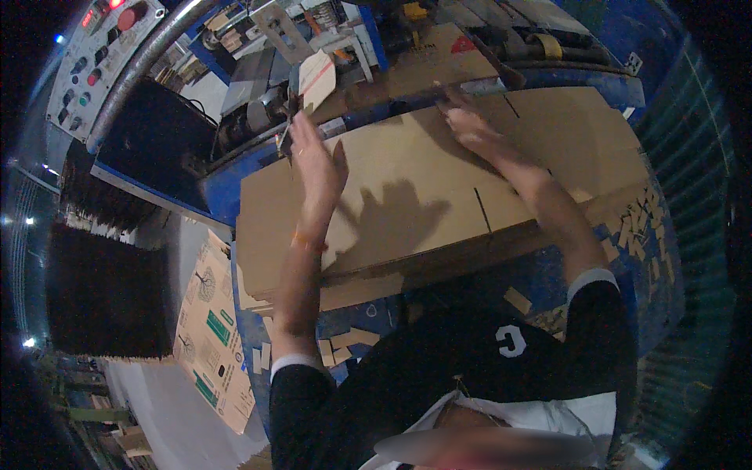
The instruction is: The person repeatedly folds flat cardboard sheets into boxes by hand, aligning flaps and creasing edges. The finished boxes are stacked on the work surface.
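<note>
Feeding step, by the look of it: flat cardboard sheet (439,196) lies on top of a stack on the blue worktop (548,274), far edge at the machine (258,117). Left hand (317,160) is raised edge-on over the sheet's left part, fingers open and straight, gripping nothing. Right hand (470,125) is stretched out, fingers spread flat on the far edge. Next move likely needs an even push from both hands.
</note>
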Motion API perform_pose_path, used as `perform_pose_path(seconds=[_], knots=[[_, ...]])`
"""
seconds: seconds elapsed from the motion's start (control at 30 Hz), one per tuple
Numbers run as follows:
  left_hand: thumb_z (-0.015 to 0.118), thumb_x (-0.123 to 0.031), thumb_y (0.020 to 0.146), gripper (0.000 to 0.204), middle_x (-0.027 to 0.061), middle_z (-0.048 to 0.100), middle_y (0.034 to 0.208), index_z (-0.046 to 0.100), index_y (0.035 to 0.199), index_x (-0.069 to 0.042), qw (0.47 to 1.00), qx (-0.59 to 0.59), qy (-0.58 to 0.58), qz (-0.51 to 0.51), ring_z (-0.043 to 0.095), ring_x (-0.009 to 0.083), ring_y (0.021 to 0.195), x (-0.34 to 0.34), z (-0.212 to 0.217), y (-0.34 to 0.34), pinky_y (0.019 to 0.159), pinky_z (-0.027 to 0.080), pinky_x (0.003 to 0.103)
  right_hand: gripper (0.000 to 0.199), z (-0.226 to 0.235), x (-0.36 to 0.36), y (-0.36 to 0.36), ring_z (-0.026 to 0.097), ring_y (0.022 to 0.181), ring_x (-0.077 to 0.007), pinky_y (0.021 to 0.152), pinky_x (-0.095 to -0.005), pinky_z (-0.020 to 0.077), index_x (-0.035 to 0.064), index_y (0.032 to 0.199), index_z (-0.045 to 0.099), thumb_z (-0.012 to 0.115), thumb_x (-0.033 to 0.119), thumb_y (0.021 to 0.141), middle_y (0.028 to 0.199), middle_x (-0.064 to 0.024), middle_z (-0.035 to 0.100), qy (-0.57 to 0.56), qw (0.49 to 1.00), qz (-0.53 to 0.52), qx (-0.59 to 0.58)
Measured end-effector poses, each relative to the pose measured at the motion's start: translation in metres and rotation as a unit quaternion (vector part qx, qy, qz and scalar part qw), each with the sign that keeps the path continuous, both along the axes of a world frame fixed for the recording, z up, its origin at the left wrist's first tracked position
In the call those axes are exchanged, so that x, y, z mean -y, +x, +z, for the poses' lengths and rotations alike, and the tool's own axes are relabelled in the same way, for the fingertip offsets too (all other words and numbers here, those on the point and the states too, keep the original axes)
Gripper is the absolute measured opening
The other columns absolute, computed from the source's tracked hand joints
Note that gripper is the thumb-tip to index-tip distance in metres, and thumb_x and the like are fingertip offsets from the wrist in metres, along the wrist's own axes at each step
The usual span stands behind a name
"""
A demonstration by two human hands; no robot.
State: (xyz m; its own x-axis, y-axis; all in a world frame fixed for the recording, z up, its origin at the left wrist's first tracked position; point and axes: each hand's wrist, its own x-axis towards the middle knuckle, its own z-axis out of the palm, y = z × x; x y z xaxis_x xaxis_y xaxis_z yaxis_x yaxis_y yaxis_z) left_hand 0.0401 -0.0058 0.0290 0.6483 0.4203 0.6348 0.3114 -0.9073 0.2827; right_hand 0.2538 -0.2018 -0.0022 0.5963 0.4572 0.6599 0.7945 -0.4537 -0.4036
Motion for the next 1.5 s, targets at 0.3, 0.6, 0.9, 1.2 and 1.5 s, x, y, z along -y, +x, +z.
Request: perform_pose_path(seconds=[0.3,0.6,0.9,1.2,1.5], knots=[[0.056,-0.036,0.09,0.084,0.0401,0.024,0.137,0.01,0.14,0.013,0.835,0.299,-0.258,0.384,0.028,0.0398,0.131,0.029,-0.079,-0.208,0.108,0.024,0.047,0.047,-0.032,0.272,0.014,0.048,0.107,-0.0329,0.094,-0.0456,0.0325,0.0057,0.12,0.055,0.058,0.035,0.083,0.117,-0.0171,0.055,-0.258,0.861,-0.437,-0.041],[0.057,-0.027,0.088,0.073,0.0293,0.031,0.138,0.019,0.14,0.007,0.898,0.221,-0.263,0.276,0.03,0.0406,0.129,0.032,-0.021,-0.215,0.105,0.03,0.047,0.057,-0.067,0.302,0.041,0.031,0.131,-0.0393,0.112,-0.05,0.0133,0.0082,0.123,0.056,0.062,0.036,0.075,0.126,-0.0132,0.055,-0.13,0.873,-0.454,-0.124],[0.057,-0.012,0.087,0.032,0.0153,0.057,0.113,0.053,0.114,0.004,0.61,0.473,-0.635,0.033,0.055,0.0274,0.104,-0.014,0.002,-0.215,0.088,0.047,0.041,0.043,0.021,0.291,0.051,0.057,0.107,-0.0238,0.092,-0.0347,0.044,-0.004,0.119,0.052,0.064,0.014,0.081,0.118,-0.0119,0.058,0.559,0.713,-0.274,-0.322],[0.055,0.002,0.083,0.037,0.0149,0.054,0.124,0.054,0.12,0.002,0.857,0.293,-0.422,0.037,0.052,0.0239,0.113,0.082,-0.022,-0.203,0.096,0.041,0.037,0.029,0.026,0.235,-0.145,0.058,0.106,-0.0248,0.089,-0.0364,0.0461,0.002,0.117,0.057,0.057,0.008,0.088,0.117,-0.0124,0.061,0.006,0.997,0.045,0.063],[0.051,0.007,0.072,0.062,0.0154,0.042,0.139,0.045,0.133,-0.005,0.95,-0.242,-0.022,-0.197,0.038,0.0343,0.13,0.111,-0.003,-0.166,0.105,0.033,0.048,0.037,0.005,0.196,-0.164,0.049,0.119,-0.0308,0.098,-0.0448,0.0418,0.0049,0.112,0.057,0.062,0.021,0.079,0.127,-0.0106,0.053,-0.247,0.922,0.237,0.178]])
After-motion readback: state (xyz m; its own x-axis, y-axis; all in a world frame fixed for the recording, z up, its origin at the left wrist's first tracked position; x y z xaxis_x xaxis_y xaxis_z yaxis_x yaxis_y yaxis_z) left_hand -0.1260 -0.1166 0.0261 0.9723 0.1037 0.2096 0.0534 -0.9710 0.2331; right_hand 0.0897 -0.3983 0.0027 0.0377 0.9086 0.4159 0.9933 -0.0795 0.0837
